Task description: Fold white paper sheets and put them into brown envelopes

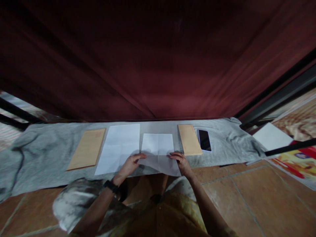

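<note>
Grey cloth (229,143) underlies held paper (158,144) before red fabric (158,75).

The wristband (112,186) is black, the top (179,210) mustard, the trousers (74,200) mottled.

Red curtain (158,75) bars far side; room above held sheet (151,144).
</note>
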